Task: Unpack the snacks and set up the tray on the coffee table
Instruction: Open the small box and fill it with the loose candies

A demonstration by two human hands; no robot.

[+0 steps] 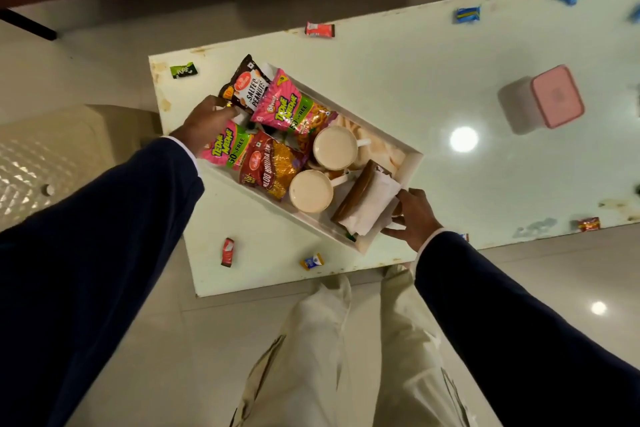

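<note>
A white rectangular tray (pixel 412 159) sits at an angle over the left part of the pale coffee table (pixel 415 73). It carries a salted-peanuts packet (pixel 247 87), two pink snack packets (pixel 287 107), a red bhujia packet (pixel 273 166), two cups of milky tea (pixel 334 147) and a brown holder with white napkins (pixel 367 199). My left hand (pixel 207 120) grips the tray's left end among the packets. Fingers of my right hand (pixel 415 215) curl around the tray's right end by the napkins.
Small wrapped candies lie scattered on the table: green (pixel 183 70), red (pixel 319 29), blue (pixel 467 14), red (pixel 227 252). A white container with a pink lid (pixel 554 97) stands at the right. A cream plastic chair (pixel 52 156) is left of the table.
</note>
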